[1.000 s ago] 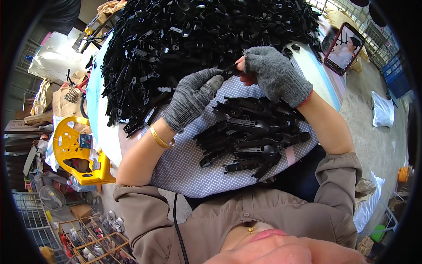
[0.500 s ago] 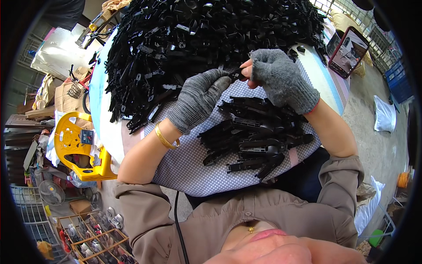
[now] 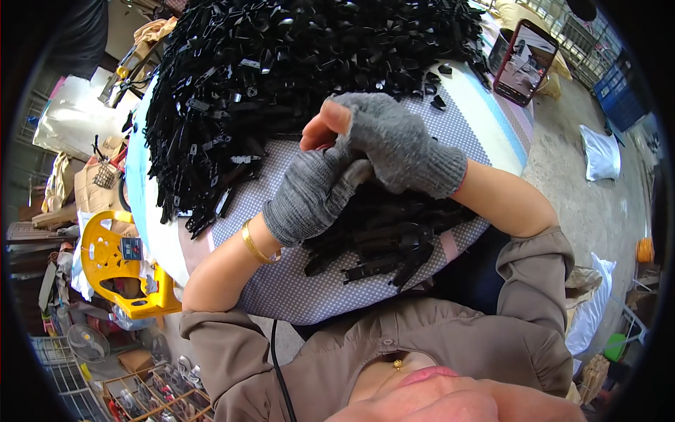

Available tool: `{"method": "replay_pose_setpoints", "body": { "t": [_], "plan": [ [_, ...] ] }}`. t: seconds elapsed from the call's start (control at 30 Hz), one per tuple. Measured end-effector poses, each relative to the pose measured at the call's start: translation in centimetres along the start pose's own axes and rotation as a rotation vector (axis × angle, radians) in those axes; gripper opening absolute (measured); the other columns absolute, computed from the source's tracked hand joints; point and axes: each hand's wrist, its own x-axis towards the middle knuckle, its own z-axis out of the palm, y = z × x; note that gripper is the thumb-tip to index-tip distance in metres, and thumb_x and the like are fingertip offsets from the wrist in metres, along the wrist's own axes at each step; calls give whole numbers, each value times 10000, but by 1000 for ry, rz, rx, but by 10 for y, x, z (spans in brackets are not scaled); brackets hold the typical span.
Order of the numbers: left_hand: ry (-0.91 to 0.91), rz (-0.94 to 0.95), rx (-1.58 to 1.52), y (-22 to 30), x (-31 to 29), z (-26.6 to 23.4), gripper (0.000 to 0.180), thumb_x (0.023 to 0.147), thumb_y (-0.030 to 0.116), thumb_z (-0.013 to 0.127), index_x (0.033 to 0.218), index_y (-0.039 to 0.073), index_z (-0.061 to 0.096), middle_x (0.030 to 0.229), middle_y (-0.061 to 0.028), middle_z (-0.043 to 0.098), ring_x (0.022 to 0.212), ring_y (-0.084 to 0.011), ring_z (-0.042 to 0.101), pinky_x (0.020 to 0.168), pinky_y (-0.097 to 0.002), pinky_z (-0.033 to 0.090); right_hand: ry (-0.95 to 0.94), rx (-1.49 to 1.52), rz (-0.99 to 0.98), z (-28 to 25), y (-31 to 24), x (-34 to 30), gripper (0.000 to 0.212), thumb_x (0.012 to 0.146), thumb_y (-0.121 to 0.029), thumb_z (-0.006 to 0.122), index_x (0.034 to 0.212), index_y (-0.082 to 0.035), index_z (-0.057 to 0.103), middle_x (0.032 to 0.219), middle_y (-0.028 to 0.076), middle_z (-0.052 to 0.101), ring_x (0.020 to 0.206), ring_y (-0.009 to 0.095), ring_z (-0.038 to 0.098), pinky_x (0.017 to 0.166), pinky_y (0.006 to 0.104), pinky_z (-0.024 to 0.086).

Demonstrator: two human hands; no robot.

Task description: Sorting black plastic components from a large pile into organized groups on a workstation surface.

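My left hand (image 3: 306,193) wears a grey knitted fingerless glove, and a gold bangle (image 3: 254,243) circles that wrist. My right hand (image 3: 401,144), gloved in the same grey, crosses over it and touches it, with bent bare fingertips showing beyond. Both hands look closed. Whatever lies between them is hidden. Beneath and nearer to me, a smaller group of long black plastic parts (image 3: 387,246) lies on the dotted cloth (image 3: 274,288). Beyond my hands rises a large heap of black plastic parts (image 3: 281,63).
A phone (image 3: 526,63) stands at the table's far right. Left of the table is a yellow plastic chair (image 3: 105,257) with a small dark device (image 3: 131,248) on it. A fan (image 3: 88,342) and a shoe rack (image 3: 155,394) are at lower left. A white sack (image 3: 600,152) lies on the floor at right.
The black plastic part that showed between my fingers is out of sight. My right hand has moved left and nearer, over the left hand. The whole view has shifted slightly.
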Motion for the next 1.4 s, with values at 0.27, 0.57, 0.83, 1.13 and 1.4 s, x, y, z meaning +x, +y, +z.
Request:
{"method": "replay_pose_setpoints", "body": {
  "t": [0.27, 0.57, 0.83, 1.13, 1.4],
  "plan": [
    [-166, 80, 218, 23, -4, -3, 342, 847, 294, 561, 1084, 48, 584, 939, -147, 608, 819, -292, 597, 716, -373, 493, 264, 254, 63, -58, 26, 15, 560, 907, -507, 422, 1052, 9, 583, 877, 96, 611, 754, 165, 605, 699, 260, 518],
    [262, -94, 404, -17, -1, -42, 146, 842, 167, 591, 915, 63, 663, 885, -92, 630, 770, -222, 614, 725, -320, 515, 41, -1226, -103, -32, 53, 20, 197, 828, -255, 593, 886, -67, 608, 852, 97, 592, 817, 257, 594, 723, 362, 498],
    [-134, -299, 950, -47, 6, -33, 270, 796, 183, 585, 1059, 122, 583, 1018, -66, 579, 1000, -246, 541, 795, -350, 502, -154, -1289, 106, -33, 31, 12, 270, 851, -248, 520, 1025, -55, 593, 983, 149, 583, 944, 291, 586, 803, 385, 496],
    [-139, -374, 597, -38, -5, -30, 268, 812, 269, 599, 981, 62, 579, 782, -149, 618, 705, -303, 608, 686, -410, 483, -194, -1250, 92, -30, 27, 5, 341, 906, -352, 450, 1044, -56, 548, 876, 133, 563, 838, 293, 587, 726, 395, 494],
    [5, -401, 670, -37, -6, -30, 227, 818, 230, 632, 908, 34, 560, 788, -131, 615, 700, -263, 608, 651, -344, 486, -180, -1022, 197, -36, 20, 7, 246, 802, -183, 582, 1002, -41, 587, 916, 140, 608, 880, 284, 604, 778, 398, 488]
  ]
}}
